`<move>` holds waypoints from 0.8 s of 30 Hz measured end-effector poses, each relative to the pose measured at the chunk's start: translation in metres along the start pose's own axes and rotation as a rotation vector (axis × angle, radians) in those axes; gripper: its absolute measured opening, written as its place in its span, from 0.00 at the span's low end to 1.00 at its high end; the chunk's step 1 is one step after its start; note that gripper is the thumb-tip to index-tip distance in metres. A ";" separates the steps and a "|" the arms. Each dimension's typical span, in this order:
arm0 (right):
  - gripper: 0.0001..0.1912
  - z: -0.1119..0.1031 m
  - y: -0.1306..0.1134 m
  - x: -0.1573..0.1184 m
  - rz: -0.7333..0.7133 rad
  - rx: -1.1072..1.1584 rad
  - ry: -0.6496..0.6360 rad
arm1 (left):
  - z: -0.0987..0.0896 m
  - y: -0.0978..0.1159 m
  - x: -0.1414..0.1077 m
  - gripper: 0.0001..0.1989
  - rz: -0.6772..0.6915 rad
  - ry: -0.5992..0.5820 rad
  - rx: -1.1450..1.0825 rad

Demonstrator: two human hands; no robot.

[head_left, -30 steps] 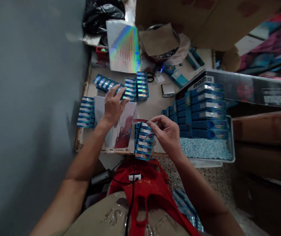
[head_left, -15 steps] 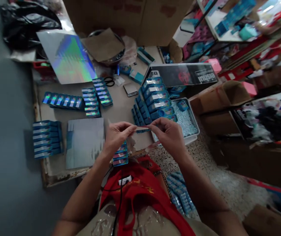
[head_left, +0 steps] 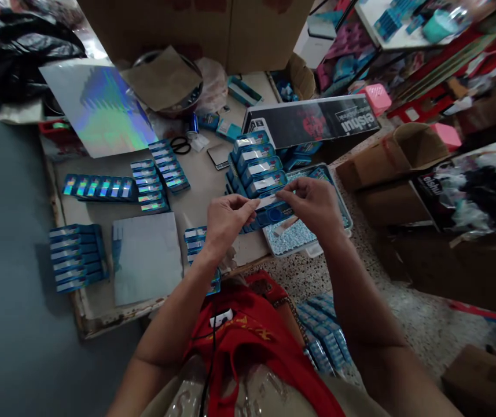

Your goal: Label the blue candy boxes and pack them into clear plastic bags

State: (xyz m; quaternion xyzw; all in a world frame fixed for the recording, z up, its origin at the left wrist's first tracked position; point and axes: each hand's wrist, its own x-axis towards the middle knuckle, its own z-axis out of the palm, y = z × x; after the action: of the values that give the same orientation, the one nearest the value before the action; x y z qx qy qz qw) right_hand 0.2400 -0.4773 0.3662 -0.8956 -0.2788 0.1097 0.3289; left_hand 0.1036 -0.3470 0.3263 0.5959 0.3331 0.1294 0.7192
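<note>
My left hand (head_left: 230,219) and my right hand (head_left: 312,205) pinch the two ends of a small white strip (head_left: 267,201), which looks like a label. The strip is stretched flat between my fingertips, over the front of a stack of blue boxes (head_left: 258,159). Whether it touches a box I cannot tell. Boxes farther back in the stack carry similar pale strips along their sides. Another row of blue boxes (head_left: 194,234) is partly covered by my left forearm. Under my right hand is a clear tray (head_left: 296,238) of pale blue pellets.
On the table lie a pale sheet (head_left: 146,258), several rows of blue boxes (head_left: 76,255), black scissors (head_left: 180,145) and a shiny holographic sheet (head_left: 115,113). A long black carton (head_left: 312,121) lies behind the stack. Cardboard boxes (head_left: 386,153) stand to the right.
Both hands have moved from in front of the stack to over its front boxes, carrying the strip. My fingertips are slightly wider apart, showing more of it. The view has shifted a little.
</note>
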 end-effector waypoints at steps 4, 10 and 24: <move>0.14 0.000 0.002 0.003 0.009 -0.028 -0.027 | 0.002 -0.004 0.003 0.18 -0.002 -0.010 0.005; 0.13 0.002 0.003 0.007 0.055 -0.083 -0.080 | 0.006 -0.013 0.007 0.21 -0.037 0.012 -0.086; 0.18 -0.005 0.006 0.001 0.179 0.571 0.019 | 0.030 -0.062 0.009 0.19 0.105 0.464 -0.229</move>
State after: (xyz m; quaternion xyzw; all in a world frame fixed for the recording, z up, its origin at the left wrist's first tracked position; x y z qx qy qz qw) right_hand 0.2455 -0.4827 0.3663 -0.7887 -0.1533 0.2041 0.5592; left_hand 0.1162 -0.3811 0.2669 0.4815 0.4410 0.3365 0.6786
